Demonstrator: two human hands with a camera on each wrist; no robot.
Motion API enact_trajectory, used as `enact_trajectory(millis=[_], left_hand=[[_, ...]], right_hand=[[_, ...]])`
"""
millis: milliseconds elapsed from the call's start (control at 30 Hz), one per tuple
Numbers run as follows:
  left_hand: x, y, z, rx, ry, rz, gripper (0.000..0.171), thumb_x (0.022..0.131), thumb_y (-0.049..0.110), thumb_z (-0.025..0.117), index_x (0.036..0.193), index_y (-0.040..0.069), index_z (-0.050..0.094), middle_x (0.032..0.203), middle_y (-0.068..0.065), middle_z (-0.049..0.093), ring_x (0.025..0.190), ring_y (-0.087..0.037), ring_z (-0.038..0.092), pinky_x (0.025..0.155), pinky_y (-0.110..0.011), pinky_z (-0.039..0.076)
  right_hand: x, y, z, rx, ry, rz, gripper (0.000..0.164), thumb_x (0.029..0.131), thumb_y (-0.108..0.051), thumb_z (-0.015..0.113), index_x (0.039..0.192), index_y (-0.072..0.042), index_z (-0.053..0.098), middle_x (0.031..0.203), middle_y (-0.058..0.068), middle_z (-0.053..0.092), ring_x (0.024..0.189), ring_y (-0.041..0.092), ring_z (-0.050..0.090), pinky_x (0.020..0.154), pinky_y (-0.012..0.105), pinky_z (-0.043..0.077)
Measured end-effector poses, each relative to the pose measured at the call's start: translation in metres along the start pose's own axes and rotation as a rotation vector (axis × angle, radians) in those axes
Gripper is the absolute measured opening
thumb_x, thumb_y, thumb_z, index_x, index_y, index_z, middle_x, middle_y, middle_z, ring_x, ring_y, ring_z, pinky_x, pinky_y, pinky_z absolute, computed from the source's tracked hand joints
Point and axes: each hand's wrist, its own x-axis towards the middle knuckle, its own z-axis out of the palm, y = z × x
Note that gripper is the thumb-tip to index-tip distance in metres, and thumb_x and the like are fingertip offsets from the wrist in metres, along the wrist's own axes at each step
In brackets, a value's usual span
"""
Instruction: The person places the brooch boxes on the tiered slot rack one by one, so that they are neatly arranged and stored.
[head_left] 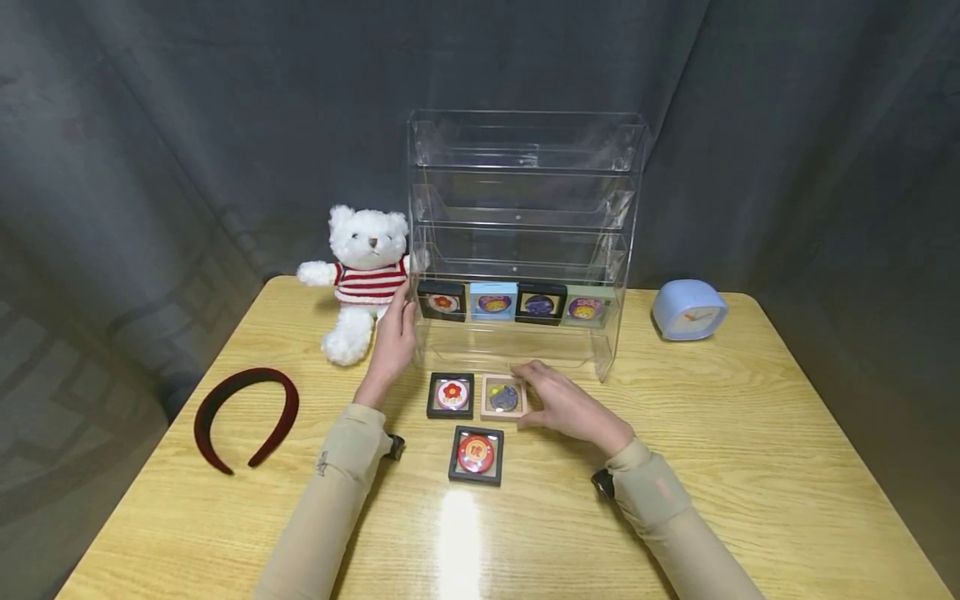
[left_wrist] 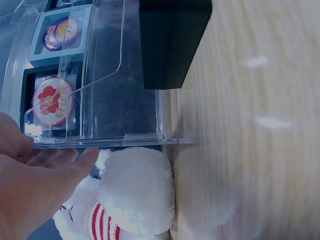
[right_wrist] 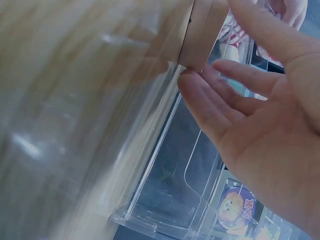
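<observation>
My right hand (head_left: pixel 564 406) holds a pale pink square badge frame (head_left: pixel 488 411) by its edges, thumb at the near side and fingers at the far side. In the right wrist view, the fingertips (right_wrist: pixel 188 80) meet the frame's pink edge (right_wrist: pixel 197 37). My left hand (head_left: pixel 393 337) touches the left side of a clear acrylic display rack (head_left: pixel 517 220), fingers straight along the panel. A black frame with a red flower badge (head_left: pixel 452 395) lies left of the pink one. Nearer me lies another black frame with a red badge (head_left: pixel 476 455).
One rack tier holds black (head_left: pixel 442 302), light blue (head_left: pixel 493 302), second black (head_left: pixel 541 305) and green (head_left: pixel 588 308) badge frames. A white teddy bear (head_left: pixel 369 279) sits left of the rack, a dark red headband (head_left: pixel 258 377) nearer me. A blue clock (head_left: pixel 689 310) stands at right.
</observation>
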Motion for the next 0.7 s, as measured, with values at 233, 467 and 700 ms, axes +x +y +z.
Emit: enact_trajectory(millis=[233, 467, 700], left_hand=[[0.0014, -0.0011, 0.0005, -0.001, 0.000, 0.003, 0.048, 0.114, -0.001, 0.037, 0.162, -0.009, 0.035, 0.163, -0.029, 0.041, 0.147, -0.043, 0.045, 0.125, -0.049, 0.038], [0.0015, -0.0006, 0.0006, 0.005, 0.002, 0.003, 0.048, 0.114, 0.000, 0.037, 0.162, -0.009, 0.035, 0.163, -0.029, 0.041, 0.147, -0.043, 0.045, 0.125, -0.049, 0.037], [0.0007, 0.0001, 0.0009, 0.010, 0.000, 0.001, 0.048, 0.114, -0.001, 0.038, 0.161, -0.009, 0.035, 0.163, -0.029, 0.041, 0.147, -0.044, 0.045, 0.125, -0.049, 0.038]], right_hand=[[0.0004, 0.0021, -0.0001, 0.006, -0.030, 0.017, 0.080, 0.089, -0.018, 0.089, 0.150, 0.015, 0.050, 0.144, 0.032, 0.056, 0.135, 0.049, 0.055, 0.116, 0.060, 0.046], [0.0009, 0.0025, 0.0001, 0.016, -0.035, 0.030, 0.076, 0.093, -0.023, 0.085, 0.149, 0.016, 0.050, 0.147, 0.035, 0.055, 0.139, 0.053, 0.050, 0.120, 0.063, 0.041], [0.0023, 0.0014, 0.0004, 0.025, -0.029, 0.022, 0.075, 0.089, -0.020, 0.089, 0.145, 0.017, 0.054, 0.129, 0.025, 0.061, 0.112, 0.036, 0.063, 0.102, 0.052, 0.058]])
